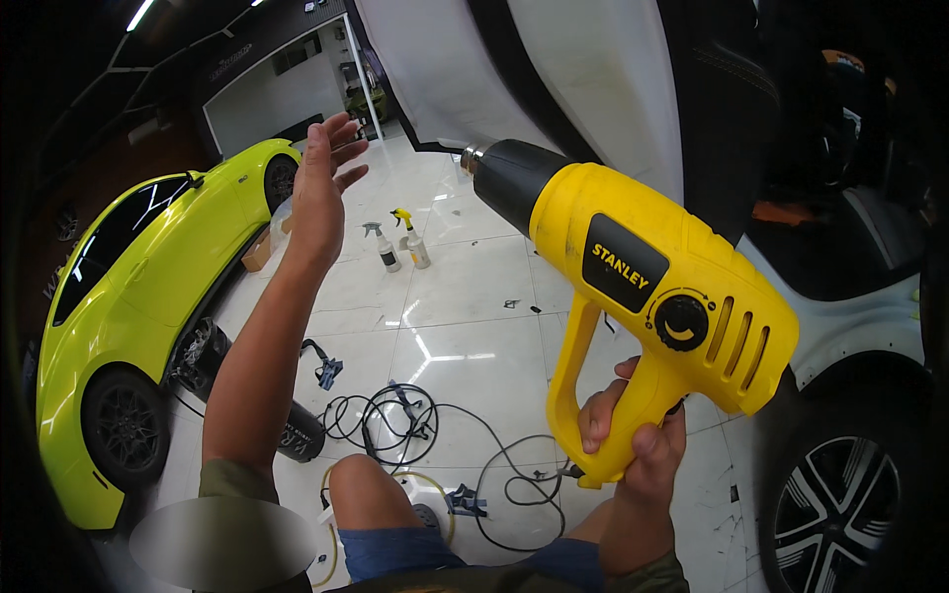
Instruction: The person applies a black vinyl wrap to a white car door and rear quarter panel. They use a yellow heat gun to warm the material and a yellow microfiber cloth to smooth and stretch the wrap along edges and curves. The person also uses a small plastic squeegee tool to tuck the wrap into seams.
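My right hand [643, 445] grips the handle of a yellow and black heat gun [623, 277], held large in front of me at the right with its metal nozzle angled up and to the left. My left hand [321, 188] is raised left of the nozzle, empty, with its fingers apart and curved slightly, not touching the gun. Behind the nozzle is a pale panel with black edging [563, 69], part of an open car door or similar piece.
A lime-green car [148, 287] stands at left, a white car with a black wheel [830, 494] at right. On the tiled floor are two spray bottles [415, 247], coiled cables [395, 420], a dark cylinder [297, 435] and a cardboard box [255, 252].
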A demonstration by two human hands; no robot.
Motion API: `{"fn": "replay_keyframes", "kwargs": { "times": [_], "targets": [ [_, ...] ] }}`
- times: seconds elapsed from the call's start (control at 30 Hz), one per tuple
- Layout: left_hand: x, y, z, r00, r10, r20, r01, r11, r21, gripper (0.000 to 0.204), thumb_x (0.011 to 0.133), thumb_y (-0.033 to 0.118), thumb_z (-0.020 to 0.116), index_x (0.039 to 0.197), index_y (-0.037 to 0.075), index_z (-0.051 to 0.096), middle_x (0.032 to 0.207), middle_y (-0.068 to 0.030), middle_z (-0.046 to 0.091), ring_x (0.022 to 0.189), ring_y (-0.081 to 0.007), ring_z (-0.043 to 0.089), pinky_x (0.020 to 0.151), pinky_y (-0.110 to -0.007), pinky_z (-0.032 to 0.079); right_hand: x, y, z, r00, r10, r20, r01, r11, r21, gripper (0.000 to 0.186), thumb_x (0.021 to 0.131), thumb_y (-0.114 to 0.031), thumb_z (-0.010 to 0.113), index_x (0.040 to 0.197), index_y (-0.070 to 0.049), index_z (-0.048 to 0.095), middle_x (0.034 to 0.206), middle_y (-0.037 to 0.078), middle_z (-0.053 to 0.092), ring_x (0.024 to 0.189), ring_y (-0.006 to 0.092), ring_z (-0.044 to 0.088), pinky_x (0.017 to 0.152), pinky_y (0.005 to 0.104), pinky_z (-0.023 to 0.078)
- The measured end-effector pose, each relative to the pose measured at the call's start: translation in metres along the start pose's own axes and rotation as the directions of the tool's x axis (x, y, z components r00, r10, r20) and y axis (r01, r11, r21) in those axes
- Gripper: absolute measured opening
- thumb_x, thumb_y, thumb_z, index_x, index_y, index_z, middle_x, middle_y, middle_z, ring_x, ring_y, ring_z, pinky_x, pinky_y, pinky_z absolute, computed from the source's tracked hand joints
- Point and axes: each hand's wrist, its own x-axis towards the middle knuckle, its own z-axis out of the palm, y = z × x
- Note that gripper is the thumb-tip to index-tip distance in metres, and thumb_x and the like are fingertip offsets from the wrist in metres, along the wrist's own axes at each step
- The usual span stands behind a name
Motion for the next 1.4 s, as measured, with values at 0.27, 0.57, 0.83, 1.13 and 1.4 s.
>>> {"fn": "replay_keyframes", "kwargs": {
  "times": [0.27,0.57,0.83,1.13,1.4],
  "targets": [
    [0.008,-0.014,-0.008,0.995,-0.055,-0.088,0.055,0.998,-0.008,0.062,0.1,0.053,0.025,0.134,0.004,0.043,0.132,-0.0149,0.047,0.12,-0.0248,0.046,0.1,-0.04,0.036,0.008,-0.009,0.003,0.999,0.034,0.041,-0.035,0.999,0.036,0.059,0.083,-0.023,0.064,0.128,0.004,0.039,0.081,0.015,0.061,0.07,0.0202,0.059,0.067,0.0318,0.048],
    [0.003,-0.02,-0.011,0.998,-0.01,-0.067,0.012,0.999,0.029,0.061,0.1,0.052,0.024,0.133,0.004,0.044,0.132,-0.0149,0.048,0.121,-0.0253,0.046,0.101,-0.04,0.035,0.012,-0.003,0.008,0.999,0.0,0.042,0.0,1.0,0.003,0.056,0.087,-0.03,0.063,0.127,0.003,0.042,0.078,0.014,0.061,0.062,0.019,0.058,0.061,0.0295,0.047],
    [0.002,-0.022,-0.005,0.999,-0.03,-0.041,0.029,0.999,-0.013,0.066,0.099,0.056,0.023,0.129,0.004,0.049,0.127,-0.0144,0.052,0.118,-0.0246,0.048,0.099,-0.04,0.037,0.012,-0.004,0.006,0.997,0.059,0.049,-0.062,0.996,0.068,0.059,0.084,-0.027,0.063,0.129,0.002,0.039,0.082,0.014,0.061,0.069,0.0188,0.059,0.068,0.0303,0.049],
    [0.003,-0.043,-0.004,0.951,-0.305,-0.043,0.258,0.864,-0.433,0.078,0.092,0.069,0.027,0.126,0.002,0.048,0.121,-0.0149,0.053,0.115,-0.0273,0.049,0.098,-0.044,0.036,0.015,0.001,0.013,0.997,0.038,0.072,-0.043,0.997,0.061,0.057,0.089,-0.034,0.061,0.127,0.003,0.039,0.077,0.014,0.059,0.061,0.0202,0.057,0.061,0.0297,0.047],
    [-0.003,-0.089,-0.001,0.799,-0.601,0.026,0.4,0.5,-0.768,0.087,0.086,0.074,0.038,0.129,-0.002,0.036,0.12,-0.0194,0.045,0.115,-0.0321,0.047,0.1,-0.049,0.037,0.006,0.014,0.03,0.998,0.052,0.024,-0.054,0.994,0.091,0.059,0.085,-0.028,0.062,0.129,0.003,0.039,0.082,0.016,0.061,0.069,0.0214,0.058,0.068,0.0335,0.047]
  ]
}}
